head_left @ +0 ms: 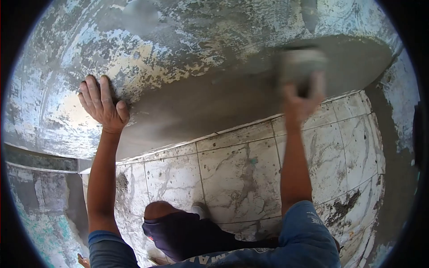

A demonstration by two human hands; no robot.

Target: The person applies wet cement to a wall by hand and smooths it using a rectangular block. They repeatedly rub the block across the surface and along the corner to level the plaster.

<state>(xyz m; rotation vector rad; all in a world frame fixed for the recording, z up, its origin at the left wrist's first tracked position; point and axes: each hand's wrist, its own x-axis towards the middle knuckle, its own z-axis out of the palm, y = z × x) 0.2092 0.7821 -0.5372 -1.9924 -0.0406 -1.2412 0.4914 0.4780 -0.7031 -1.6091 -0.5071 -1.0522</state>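
My left hand (100, 102) lies flat with spread fingers on the old, peeling part of the wall (62, 67), its thumb side close to the fresh plaster edge. My right hand (303, 100), smeared by motion, grips a grey block-shaped float (303, 64) against the wall's lower strip. That strip is a smooth band of wet grey plaster (201, 100) running along the foot of the wall. The float is blurred, so its exact make cannot be told.
Below the plaster band is a white marble-look tiled floor (232, 174), spotted with mortar. A heap of dark mortar crumbs (343, 207) lies at the right. Side walls (400, 98) with flaking paint stand at both edges. My bent knee (161, 210) is low in view.
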